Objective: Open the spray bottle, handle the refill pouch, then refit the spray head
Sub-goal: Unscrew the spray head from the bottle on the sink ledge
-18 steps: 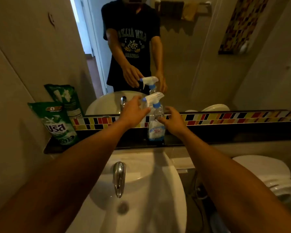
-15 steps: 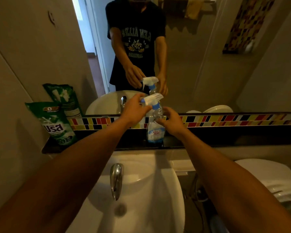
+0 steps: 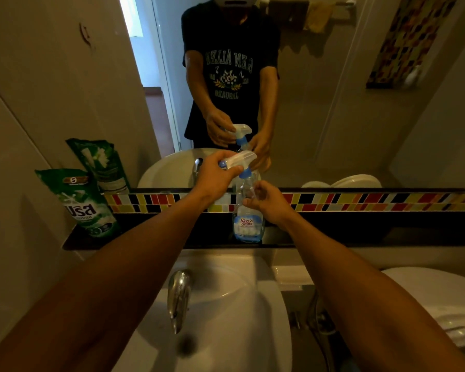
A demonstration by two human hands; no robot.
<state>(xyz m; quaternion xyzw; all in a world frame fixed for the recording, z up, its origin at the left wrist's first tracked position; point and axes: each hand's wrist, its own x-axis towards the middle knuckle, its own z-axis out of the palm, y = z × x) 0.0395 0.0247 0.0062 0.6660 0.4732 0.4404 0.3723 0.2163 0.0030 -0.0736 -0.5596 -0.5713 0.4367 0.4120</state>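
A: Where's the spray bottle [image 3: 249, 216]?

B: Upright on the dark shelf [image 3: 360, 232] behind the sink [image 3: 226, 291]. The left hand [image 3: 217, 176] has its fingers clamped on the spray head [image 3: 241, 159]; the right hand [image 3: 266, 201] has its fingers curled round the bottle's shoulder.

A: How will it handle?

B: Probably light, thin plastic, slick. Hold the body firmly and twist at the blue collar [image 3: 245, 173]. The refill pouch [image 3: 87, 205] leans far left.

A clear spray bottle [image 3: 248, 224] on the dark ledge carries a blue and white label reading "King's Stella". A green refill pouch [image 3: 85, 204] leaning against the left wall shows large white letters "usa" and a small circled "5" near its top. Mirrored lettering on the reflected T-shirt [image 3: 230, 65] is hard to read.
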